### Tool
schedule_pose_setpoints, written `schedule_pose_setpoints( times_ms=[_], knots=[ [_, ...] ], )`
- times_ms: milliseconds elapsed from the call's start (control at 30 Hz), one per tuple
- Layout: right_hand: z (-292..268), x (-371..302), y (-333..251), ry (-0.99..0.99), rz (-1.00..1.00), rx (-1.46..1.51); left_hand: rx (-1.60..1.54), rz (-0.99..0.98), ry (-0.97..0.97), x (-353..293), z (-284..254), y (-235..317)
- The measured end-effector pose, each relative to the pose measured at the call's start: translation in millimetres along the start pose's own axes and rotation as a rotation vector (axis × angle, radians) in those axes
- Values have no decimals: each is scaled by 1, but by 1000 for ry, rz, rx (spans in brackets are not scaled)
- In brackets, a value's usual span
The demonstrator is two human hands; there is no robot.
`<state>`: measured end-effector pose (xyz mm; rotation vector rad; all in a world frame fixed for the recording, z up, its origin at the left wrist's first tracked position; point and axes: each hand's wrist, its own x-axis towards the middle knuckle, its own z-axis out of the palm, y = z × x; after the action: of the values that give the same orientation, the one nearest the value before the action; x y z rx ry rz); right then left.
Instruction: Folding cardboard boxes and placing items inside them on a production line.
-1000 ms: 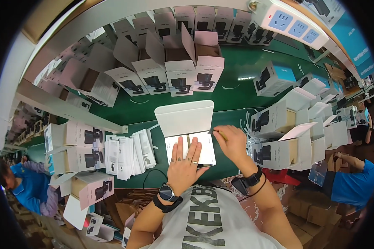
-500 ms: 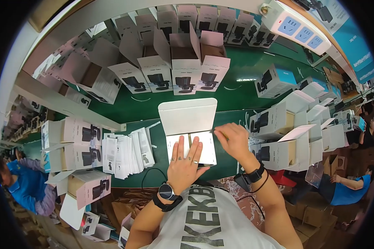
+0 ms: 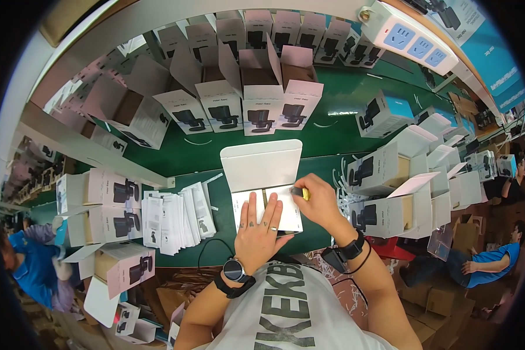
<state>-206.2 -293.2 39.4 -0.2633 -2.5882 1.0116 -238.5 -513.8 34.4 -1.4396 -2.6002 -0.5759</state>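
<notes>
In front of me on the green table lies a white carton (image 3: 287, 217), its wide flap (image 3: 261, 166) raised on the far side. Two inner panels meet at a narrow brownish gap. My left hand (image 3: 256, 224) rests flat on the carton with fingers stretched over the panels, wearing a ring and a watch. My right hand (image 3: 322, 204) is closed around a small yellow-and-black cutter (image 3: 303, 193). The dark tip of the cutter is over the carton's far right part; whether it touches cannot be told. Most of its body is hidden by my fingers.
Folded white leaflets (image 3: 178, 216) lie fanned on the left beside printed cartons (image 3: 114, 227). Open cartons line the back (image 3: 262, 108) and the right side (image 3: 385, 213). A white power strip (image 3: 411, 38) hangs above. People in blue shirts sit at left (image 3: 32, 259) and right (image 3: 496, 263).
My right hand has moved slightly left and down onto the carton's right edge, and the yellow-and-black cutter now shows in it. My left hand stays on the carton.
</notes>
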Motion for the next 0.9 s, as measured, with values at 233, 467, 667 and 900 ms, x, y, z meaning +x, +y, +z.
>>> schedule_pose_setpoints(
  times_ms=[233,467,667,900],
  knots=[
    [-8,0,-2,-37,-97,-166,-1,17,22,4,1,2],
    [-34,-48,-2,-482,11,128,-19,15,33,2,2,-1],
    [-67,-198,78,-1008,378,-754,-93,21,57,-7,7,2],
    [-37,-42,-57,-2,-150,-195,62,56,-23,-20,-2,3]
  ],
)
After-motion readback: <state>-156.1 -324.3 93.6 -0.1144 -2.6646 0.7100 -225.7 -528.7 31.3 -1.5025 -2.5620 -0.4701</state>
